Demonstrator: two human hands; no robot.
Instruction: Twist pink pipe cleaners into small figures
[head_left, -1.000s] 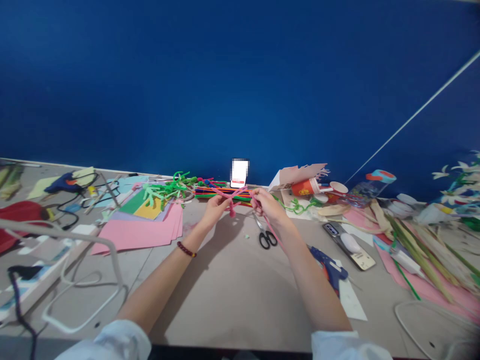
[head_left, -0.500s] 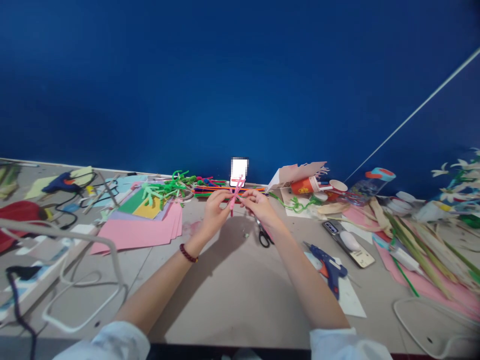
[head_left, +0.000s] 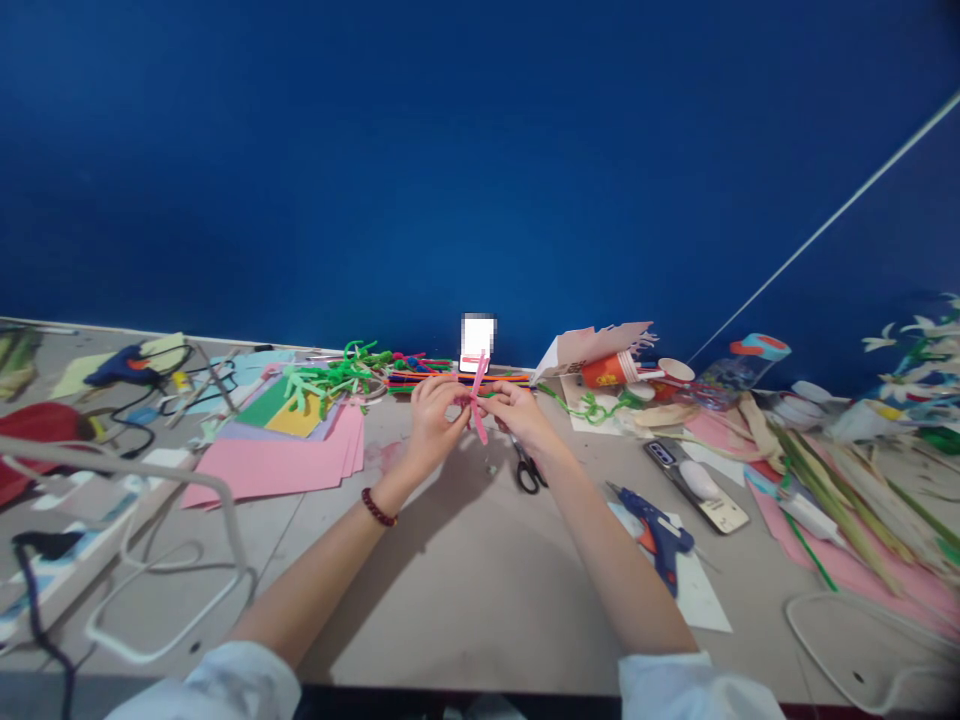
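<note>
Grip of both hands: left hand [head_left: 436, 420], right hand [head_left: 520, 415] pinching pink pipe cleaner [head_left: 478, 412].

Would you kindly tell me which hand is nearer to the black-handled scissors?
The right hand is nearer, just beyond the scissors; the left hand sits farther away, to their left.

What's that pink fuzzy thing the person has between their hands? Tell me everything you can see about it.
It's a pink pipe cleaner, a bendy stem that looks like wire covered in soft, fuzzy fibre. It stands nearly upright with a slight tilt, one length rising above the hands and another hanging below them. The left hand and right hand pinch its middle, hiding any bend or twist there. It's held above the table, and only the hands appear to touch it.
</note>
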